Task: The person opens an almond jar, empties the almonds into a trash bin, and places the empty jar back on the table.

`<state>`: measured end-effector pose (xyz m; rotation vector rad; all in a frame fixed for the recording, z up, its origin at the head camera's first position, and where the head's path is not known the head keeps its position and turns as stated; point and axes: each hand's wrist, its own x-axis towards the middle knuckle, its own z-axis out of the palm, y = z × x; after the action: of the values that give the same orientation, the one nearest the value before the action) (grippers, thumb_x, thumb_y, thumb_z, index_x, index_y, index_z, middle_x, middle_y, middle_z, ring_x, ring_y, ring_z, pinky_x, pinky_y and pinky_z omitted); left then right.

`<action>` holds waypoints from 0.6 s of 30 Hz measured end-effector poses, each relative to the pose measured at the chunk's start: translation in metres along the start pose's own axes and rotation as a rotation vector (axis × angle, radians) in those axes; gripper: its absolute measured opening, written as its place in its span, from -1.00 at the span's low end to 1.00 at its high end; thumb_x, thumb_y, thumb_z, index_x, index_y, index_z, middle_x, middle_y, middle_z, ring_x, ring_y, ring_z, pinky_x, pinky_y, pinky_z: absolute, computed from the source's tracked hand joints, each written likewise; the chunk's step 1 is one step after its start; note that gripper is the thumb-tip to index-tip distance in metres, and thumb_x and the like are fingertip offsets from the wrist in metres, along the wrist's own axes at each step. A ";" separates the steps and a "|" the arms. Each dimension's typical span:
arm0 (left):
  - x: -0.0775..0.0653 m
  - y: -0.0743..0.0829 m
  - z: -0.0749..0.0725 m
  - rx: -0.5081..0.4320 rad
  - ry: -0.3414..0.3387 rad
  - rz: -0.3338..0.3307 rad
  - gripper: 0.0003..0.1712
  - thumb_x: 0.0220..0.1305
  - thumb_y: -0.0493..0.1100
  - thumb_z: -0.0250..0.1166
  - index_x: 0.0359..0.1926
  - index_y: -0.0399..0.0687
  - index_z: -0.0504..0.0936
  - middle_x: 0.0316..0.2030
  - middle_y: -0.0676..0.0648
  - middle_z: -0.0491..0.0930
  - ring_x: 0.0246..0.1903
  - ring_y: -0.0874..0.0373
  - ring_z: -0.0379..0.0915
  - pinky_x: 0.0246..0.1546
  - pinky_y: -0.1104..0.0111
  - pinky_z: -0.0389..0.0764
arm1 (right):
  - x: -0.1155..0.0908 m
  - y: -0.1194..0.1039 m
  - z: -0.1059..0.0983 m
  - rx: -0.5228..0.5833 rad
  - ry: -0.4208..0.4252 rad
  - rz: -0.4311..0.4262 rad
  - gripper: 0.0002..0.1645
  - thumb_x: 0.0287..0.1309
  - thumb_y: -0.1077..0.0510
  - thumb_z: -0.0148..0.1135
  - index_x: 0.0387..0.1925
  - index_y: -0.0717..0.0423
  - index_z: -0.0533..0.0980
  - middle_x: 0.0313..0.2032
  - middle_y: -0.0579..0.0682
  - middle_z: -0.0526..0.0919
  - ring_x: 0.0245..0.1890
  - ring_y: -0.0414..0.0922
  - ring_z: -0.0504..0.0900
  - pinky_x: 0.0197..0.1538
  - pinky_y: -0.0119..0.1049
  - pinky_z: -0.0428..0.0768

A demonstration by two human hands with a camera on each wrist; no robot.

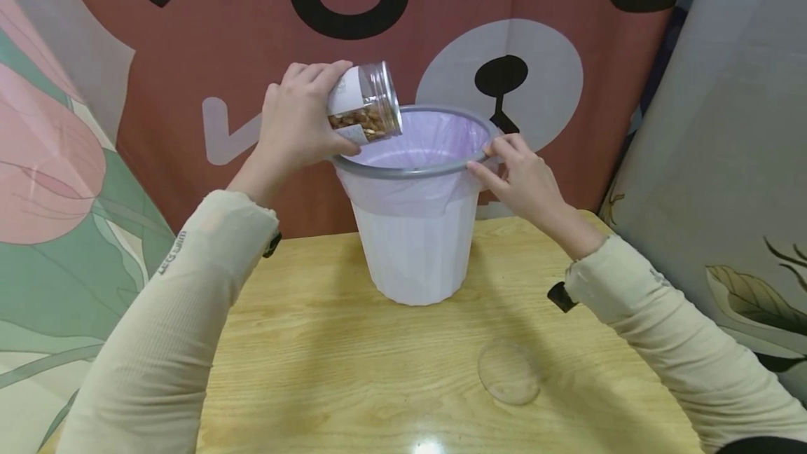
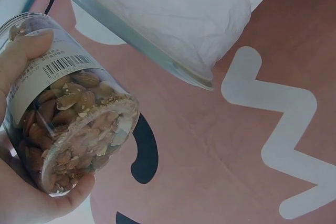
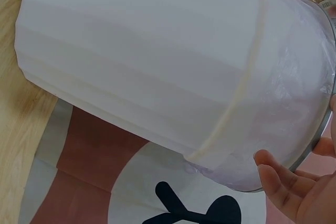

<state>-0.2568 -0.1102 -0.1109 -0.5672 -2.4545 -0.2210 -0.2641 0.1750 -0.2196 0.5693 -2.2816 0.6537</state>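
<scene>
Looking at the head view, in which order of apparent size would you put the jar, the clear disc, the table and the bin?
1. Table
2. Bin
3. Jar, partly covered by the left hand
4. Clear disc, somewhat smaller

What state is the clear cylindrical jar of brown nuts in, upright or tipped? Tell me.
Tipped: the left hand holds the jar sideways, its nuts lying along the lower side.

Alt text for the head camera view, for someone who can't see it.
A person's left hand holds a clear jar of nuts tipped sideways at the mouth of a white trash bin with a purple liner; the right hand grips the gray rim. A clear round lid lies on the wood-grain table.
</scene>
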 end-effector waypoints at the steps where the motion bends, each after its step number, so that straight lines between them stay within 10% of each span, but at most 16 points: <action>1: 0.000 0.000 0.000 0.001 0.000 0.001 0.07 -0.30 0.01 0.49 0.30 0.08 0.16 0.20 -0.05 0.25 0.14 0.01 0.08 -0.10 0.04 0.24 | 0.000 0.000 0.000 0.001 0.001 -0.003 -0.61 0.15 -0.05 0.10 -0.19 0.20 0.41 -0.07 0.18 0.38 -0.46 -0.07 0.44 -0.52 -0.23 0.40; 18: 0.003 0.000 0.008 0.032 0.011 0.065 0.03 -0.28 -0.09 0.50 0.28 0.04 0.20 0.19 -0.06 0.27 0.17 0.02 0.06 -0.06 0.05 0.23 | -0.003 0.003 0.001 0.016 0.024 -0.027 -0.64 0.16 -0.01 0.10 -0.19 0.21 0.41 -0.08 0.16 0.39 -0.47 -0.07 0.45 -0.52 -0.24 0.40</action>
<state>-0.2631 -0.1068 -0.1156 -0.6287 -2.4204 -0.1579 -0.2644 0.1772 -0.2232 0.5957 -2.2444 0.6624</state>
